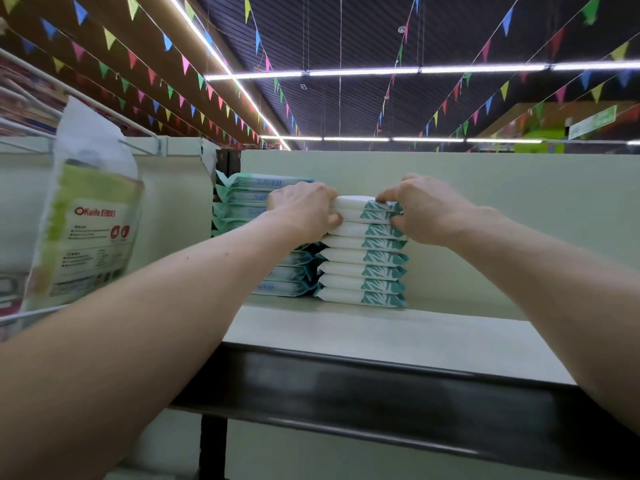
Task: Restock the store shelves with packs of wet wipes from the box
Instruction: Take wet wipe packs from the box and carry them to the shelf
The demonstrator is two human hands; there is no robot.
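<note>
1. Left hand (304, 209): fingers curled over the top, thumb tucked in at the side. It grips the left end of the top packs (356, 208), which look like two wet wipe packs held together.
2. Right hand (427, 213): same grip on the right end of the top packs, fingertips on the upper face, thumb pressed in underneath. Both forearms reach up and forward to them.
3. The top packs sit flat on the stack (363, 268) of white packs with a teal leaf print. They touch the pack below and line up with the column.
4. The stack stands upright on the shelf (381, 337), pale board, set back from the front edge. All its packs lie flat with the printed ends facing right.
5. Teal packs (258, 197) form a second pile touching the stack's left side and set a little further back. This pile rises slightly higher than the stack, and the left forearm hides its middle.
6. Back panel (512, 216), pale green, runs behind the stack and off to the right.
7. Black front rail (346, 386) edges the shelf below and in front of the stack.
8. Hanging pouch (86, 220), white and green with red "Kwife" lettering, well left of the stack. It hangs from a wire hook (138, 147) and is blurred.
9. Above the stack are strings of coloured pennants (183, 64) and light strips (363, 71) on a dark ceiling.
</note>
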